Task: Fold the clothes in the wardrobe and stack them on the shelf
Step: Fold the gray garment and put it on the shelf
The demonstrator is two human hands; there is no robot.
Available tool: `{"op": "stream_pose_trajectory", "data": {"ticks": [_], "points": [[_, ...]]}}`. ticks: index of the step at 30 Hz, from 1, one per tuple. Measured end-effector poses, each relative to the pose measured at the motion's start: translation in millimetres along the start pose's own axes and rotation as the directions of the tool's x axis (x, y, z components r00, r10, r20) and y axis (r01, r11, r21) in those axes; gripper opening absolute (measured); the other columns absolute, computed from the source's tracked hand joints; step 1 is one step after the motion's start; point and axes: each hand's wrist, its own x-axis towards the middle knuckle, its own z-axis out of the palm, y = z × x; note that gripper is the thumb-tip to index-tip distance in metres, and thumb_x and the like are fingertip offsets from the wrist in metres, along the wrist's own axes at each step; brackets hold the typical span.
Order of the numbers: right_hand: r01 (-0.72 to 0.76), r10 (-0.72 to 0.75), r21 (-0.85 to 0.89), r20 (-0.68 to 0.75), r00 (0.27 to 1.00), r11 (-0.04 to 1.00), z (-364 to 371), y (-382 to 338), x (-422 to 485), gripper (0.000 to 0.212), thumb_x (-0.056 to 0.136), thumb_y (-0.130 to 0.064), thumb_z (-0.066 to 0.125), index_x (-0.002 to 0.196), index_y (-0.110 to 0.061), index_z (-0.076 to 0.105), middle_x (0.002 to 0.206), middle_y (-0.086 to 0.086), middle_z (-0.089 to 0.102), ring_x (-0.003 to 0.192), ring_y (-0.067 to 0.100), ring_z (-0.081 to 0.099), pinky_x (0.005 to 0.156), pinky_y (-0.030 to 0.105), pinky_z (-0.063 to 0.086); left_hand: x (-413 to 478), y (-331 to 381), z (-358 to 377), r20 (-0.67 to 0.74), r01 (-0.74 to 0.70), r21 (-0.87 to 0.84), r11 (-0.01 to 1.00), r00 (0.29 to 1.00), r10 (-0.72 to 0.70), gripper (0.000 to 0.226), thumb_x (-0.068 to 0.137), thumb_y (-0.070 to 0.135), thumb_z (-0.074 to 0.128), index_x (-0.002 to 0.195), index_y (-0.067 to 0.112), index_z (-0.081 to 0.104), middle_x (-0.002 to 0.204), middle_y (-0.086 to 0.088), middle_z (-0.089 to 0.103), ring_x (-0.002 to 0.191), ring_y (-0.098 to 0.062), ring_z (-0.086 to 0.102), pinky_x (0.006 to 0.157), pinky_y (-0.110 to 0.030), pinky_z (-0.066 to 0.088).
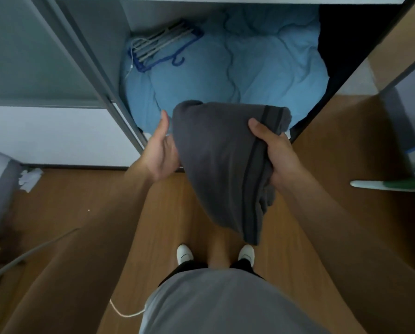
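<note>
Head view, inventory of one moment, every place given from the blue duvet [261, 73] in the bottom of the wardrobe [100, 75]

1. Grey garment [221, 165]: held in the air just in front of the duvet's near edge, over the floor [86, 201]. Partly folded, not yet stacked. Its long axis runs from the duvet's edge back toward your shoes, and the lower end hangs free. A darker band [257, 169] follows its right edge.

2. Right hand [276, 153]: in front of the duvet's right end. Your fingers are clenched on the banded edge, thumb [255, 127] on top of the cloth. This hand carries the weight.

3. Left hand [161, 153]: in front of the duvet's left half, palm turned to the garment's left edge and touching it. The thumb stands straight and clear of the cloth. The fingers are hidden under it, so you cannot tell whether they grasp.

4. Relation for the next fold: the cloth lies between your two hands, and its free lower end is nearer the right forearm. You would likely bring that end up toward the duvet.

5. Hangers [160, 47]: bundled on the duvet's far left corner.

6. Dark clothing [346, 39]: beside the duvet's right end
</note>
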Motion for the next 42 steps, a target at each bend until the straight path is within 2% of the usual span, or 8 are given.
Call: {"op": "stream_pose_trajectory", "data": {"ticks": [5, 9, 13, 19, 25, 30, 37, 42], "points": [[-0.097, 0.097, 0.02, -0.012, 0.995, 0.995, -5, -12, 2, 0.05, 0.082, -0.024, 0.081, 0.126, -0.007, 0.062, 0.112, 0.012, 0.075, 0.102, 0.027, 0.073, 0.085, 0.042, 0.061, 2, -36, 8, -0.003, 0.073, 0.293, 0.953, 0.997, -0.076, 0.089, 0.061, 0.052, 0.088, 0.134, 0.018, 0.053, 0.135, -0.001, 0.064, 0.127, -0.021, 0.058, 0.109, -0.039, 0.044], [-0.2, 0.194, -0.041, -0.114, 0.974, 0.979, -15, -23, 9, 0.037, 0.085, -0.025, 0.077, 0.118, -0.009, 0.068, 0.105, 0.011, 0.077, 0.091, 0.026, 0.076, 0.065, 0.035, 0.061, 15, -30, 25, -0.192, -0.094, 0.517, 0.851, 0.956, 0.222, 0.036, 0.062, 0.017, 0.065, 0.098, 0.018, 0.067, 0.085, 0.004, 0.075, 0.093, -0.021, 0.07, 0.08, -0.038, 0.056], [-0.303, 0.275, -0.1, -0.224, 0.935, 0.948, -26, -12, 17, 0.018, 0.094, -0.018, 0.065, 0.11, -0.012, 0.072, 0.097, 0.009, 0.078, 0.082, 0.023, 0.075, 0.065, 0.03, 0.059, 13, -29, 25, -0.12, -0.182, 0.522, 0.833, 0.952, 0.283, 0.028, 0.069, 0.01, 0.06, 0.094, 0.017, 0.069, 0.084, 0.006, 0.076, 0.084, -0.011, 0.073, 0.072, -0.027, 0.058], [-0.314, 0.318, 0.054, -0.14, 0.938, 0.948, -23, 1, 22, 0.03, 0.095, -0.007, 0.056, 0.077, -0.009, 0.079, 0.075, 0.009, 0.076, 0.065, 0.022, 0.075, 0.052, 0.031, 0.059, -1, -38, 0, 0.015, 0.165, 0.47, 0.867, 0.981, -0.195, 0.053, 0.07, 0.03, 0.089, 0.114, 0.025, 0.06, 0.105, 0.015, 0.076, 0.1, -0.003, 0.07, 0.074, -0.016, 0.057], [-0.253, 0.183, -0.229, -0.287, 0.94, 0.94, -24, -3, 34, 0.015, 0.09, -0.013, 0.07, 0.105, -0.009, 0.07, 0.079, 0.005, 0.078, 0.069, 0.018, 0.076, 0.054, 0.028, 0.059, 10, -33, 19, -0.286, -0.06, 0.675, 0.735, 0.897, 0.336, 0.035, 0.076, 0.01, 0.071, 0.103, 0.027, 0.058, 0.089, 0.018, 0.062, 0.076, 0.01, 0.057, 0.056, -0.001, 0.043], [-0.346, 0.167, -0.554, -0.348, 0.922, 0.757, -31, 18, 54, 0.031, 0.086, -0.013, 0.072, 0.114, -0.004, 0.063, 0.102, 0.016, 0.074, 0.082, 0.023, 0.072, 0.067, 0.032, 0.06, 10, -25, 25, -0.383, -0.119, 0.714, 0.69, 0.759, 0.527, 0.012, 0.082, 0.01, 0.067, 0.082, 0.02, 0.06, 0.073, 0.009, 0.06, 0.065, -0.004, 0.058, 0.059, -0.022, 0.049], [-0.092, 0.059, -0.982, -0.083, 0.995, 0.166, -6, 25, 59, 0.055, 0.087, -0.047, 0.069, 0.132, -0.017, 0.059, 0.118, 0.003, 0.068, 0.1, 0.018, 0.068, 0.085, 0.031, 0.056, -6, 17, 14, -0.332, -0.081, 0.729, 0.68, 0.827, 0.454, 0.029, 0.07, 0.025, 0.061, 0.094, 0.01, 0.067, 0.09, -0.013, 0.072, 0.084, -0.024, 0.07, 0.071, -0.041, 0.058], [0.187, 0.199, -0.864, 0.309, 0.93, 0.467, 79, 4, 43, 0.045, 0.068, -0.079, 0.067, 0.106, -0.056, 0.065, 0.107, -0.032, 0.069, 0.101, -0.01, 0.064, 0.082, 0.017, 0.049, -9, 54, 11, -0.302, -0.129, 0.685, 0.717, 0.846, 0.44, 0.016, 0.071, 0.018, 0.06, 0.085, 0.023, 0.066, 0.083, -0.003, 0.073, 0.079, -0.016, 0.072, 0.07, -0.033, 0.06]]}}
